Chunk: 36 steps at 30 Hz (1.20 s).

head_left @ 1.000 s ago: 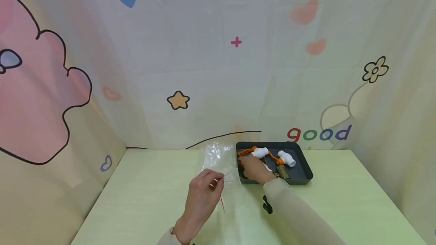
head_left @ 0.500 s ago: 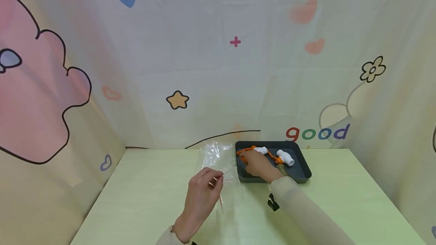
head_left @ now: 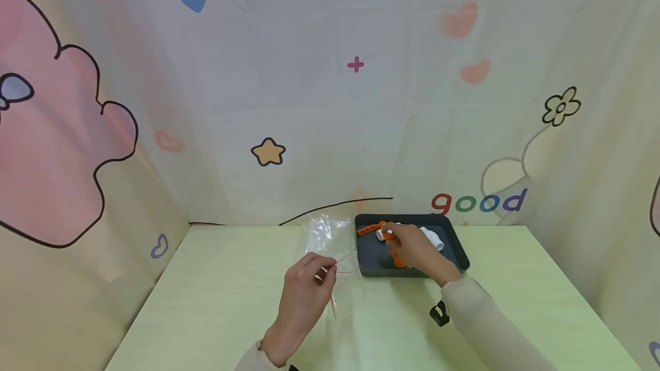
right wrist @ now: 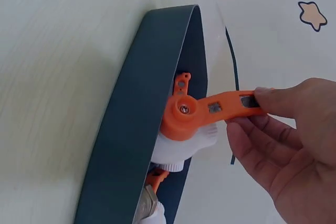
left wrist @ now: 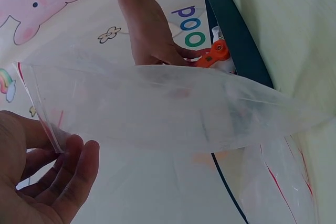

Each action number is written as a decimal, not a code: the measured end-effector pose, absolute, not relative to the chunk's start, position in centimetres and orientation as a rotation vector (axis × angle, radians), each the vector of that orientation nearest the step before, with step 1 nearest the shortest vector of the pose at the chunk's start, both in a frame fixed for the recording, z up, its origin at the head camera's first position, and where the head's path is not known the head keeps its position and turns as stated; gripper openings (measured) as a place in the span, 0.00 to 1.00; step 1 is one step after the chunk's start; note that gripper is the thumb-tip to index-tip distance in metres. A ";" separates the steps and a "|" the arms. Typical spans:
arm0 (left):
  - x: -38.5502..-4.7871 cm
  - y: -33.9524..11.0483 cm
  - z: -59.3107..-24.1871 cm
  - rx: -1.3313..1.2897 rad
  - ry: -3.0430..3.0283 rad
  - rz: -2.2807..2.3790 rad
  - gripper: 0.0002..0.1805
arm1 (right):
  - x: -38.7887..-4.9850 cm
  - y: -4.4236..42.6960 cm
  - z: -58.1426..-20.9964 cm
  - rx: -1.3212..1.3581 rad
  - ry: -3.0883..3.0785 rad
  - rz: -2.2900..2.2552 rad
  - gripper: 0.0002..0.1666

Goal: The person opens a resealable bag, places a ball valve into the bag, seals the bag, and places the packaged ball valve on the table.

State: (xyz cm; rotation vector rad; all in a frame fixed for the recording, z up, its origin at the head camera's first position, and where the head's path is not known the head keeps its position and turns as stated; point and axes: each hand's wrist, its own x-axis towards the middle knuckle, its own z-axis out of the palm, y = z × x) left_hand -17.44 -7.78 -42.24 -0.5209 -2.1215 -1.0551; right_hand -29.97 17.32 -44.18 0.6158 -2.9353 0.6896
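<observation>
My left hand [head_left: 304, 299] pinches the mouth edge of a clear zip bag [left wrist: 157, 108] with a red seal line, spread out in the left wrist view. Over the dark grey tray [head_left: 412, 273], my right hand [head_left: 415, 248] pinches the end of the orange lever of a white plastic ball valve [right wrist: 184, 148] between thumb and fingers. That valve hangs tilted at the tray's rim in the right wrist view. Behind my right hand, another white valve [head_left: 433, 239] lies partly hidden in the tray.
More clear bags with red lines [left wrist: 281, 182] lie flat on the pale table left of the tray. Another orange lever [head_left: 368, 229] rests in the tray's back left. A metal fitting [right wrist: 144, 203] shows inside the tray. A printed curtain [head_left: 309, 102] stands behind the table.
My right hand has shifted to the right over the tray, bringing the orange-levered ball valve up into view. My left hand stays almost in place, holding the bag.
</observation>
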 end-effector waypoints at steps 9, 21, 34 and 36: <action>-17.4 -7.7 -42.1 -0.504 -2.162 -1.076 0.07 | -28.8 19.6 -44.1 0.585 -2.872 0.737 0.13; -17.6 -7.4 -41.9 -0.498 -2.174 -1.079 0.07 | -27.3 21.1 -41.9 0.633 -2.708 0.792 0.12; -18.1 -7.0 -41.5 -0.504 -2.178 -1.037 0.05 | -23.4 20.3 -36.6 0.725 -2.554 0.781 0.13; -18.2 -7.0 -41.4 -0.513 -2.177 -1.040 0.05 | -22.8 20.1 -35.8 0.740 -2.524 0.773 0.14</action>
